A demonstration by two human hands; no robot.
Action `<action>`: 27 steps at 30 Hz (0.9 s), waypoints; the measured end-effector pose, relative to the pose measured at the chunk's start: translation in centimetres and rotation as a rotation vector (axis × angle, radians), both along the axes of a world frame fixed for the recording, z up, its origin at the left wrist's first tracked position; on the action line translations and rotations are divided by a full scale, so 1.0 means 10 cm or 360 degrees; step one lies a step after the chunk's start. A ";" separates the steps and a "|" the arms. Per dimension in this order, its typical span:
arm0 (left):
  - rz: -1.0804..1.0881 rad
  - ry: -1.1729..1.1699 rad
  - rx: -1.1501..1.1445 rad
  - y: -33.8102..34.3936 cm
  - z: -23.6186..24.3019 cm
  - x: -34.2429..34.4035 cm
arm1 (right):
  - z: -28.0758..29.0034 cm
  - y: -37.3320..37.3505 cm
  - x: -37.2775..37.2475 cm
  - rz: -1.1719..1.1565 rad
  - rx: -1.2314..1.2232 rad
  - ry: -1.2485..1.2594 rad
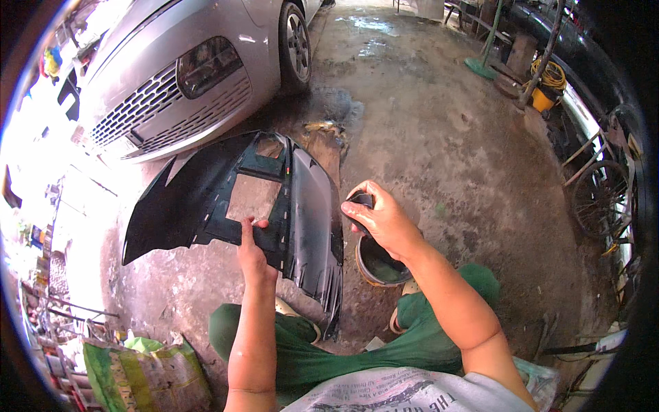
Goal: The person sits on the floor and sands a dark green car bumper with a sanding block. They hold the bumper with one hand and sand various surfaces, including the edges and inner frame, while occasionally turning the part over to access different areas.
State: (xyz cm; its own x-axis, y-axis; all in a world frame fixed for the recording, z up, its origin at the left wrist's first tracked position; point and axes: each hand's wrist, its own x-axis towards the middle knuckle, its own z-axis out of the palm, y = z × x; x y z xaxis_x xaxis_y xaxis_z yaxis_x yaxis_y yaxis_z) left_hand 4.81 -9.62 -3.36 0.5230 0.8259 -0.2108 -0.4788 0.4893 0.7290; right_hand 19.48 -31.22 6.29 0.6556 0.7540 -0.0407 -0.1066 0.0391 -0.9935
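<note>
A black plastic car bumper cover [312,209] stands tilted in front of me, with a rectangular opening near its middle. My left hand [252,253] grips the lower edge of that opening, thumb and fingers closed on the frame. To the right of the bumper cover, my right hand [384,218] is closed around a small dark pad [358,203], apart from the bumper's surface. The pad's exact kind is hard to make out. Below this hand sits a round bucket [374,280] with liquid in it, partly hidden by my wrist.
A silver car [226,89] is parked at the upper left. On the wet-stained concrete floor [439,137], a green broom [480,67] leans at the upper right, near a yellow container [542,99] with a coiled hose. A green sack [147,378] lies at lower left.
</note>
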 end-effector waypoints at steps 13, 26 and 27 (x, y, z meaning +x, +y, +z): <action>0.0071 0.0172 -0.0054 0.06 0.02 -0.05 | -0.19 0.03 -0.24 -0.0032 -0.0133 -0.0359; 0.0049 0.0187 0.0148 0.01 0.10 -0.04 | -0.28 0.20 -0.03 -0.0171 -0.0031 0.0128; 0.0054 0.0182 0.0122 -0.01 0.12 -0.04 | -0.31 0.20 -0.03 -0.0178 0.0069 0.0241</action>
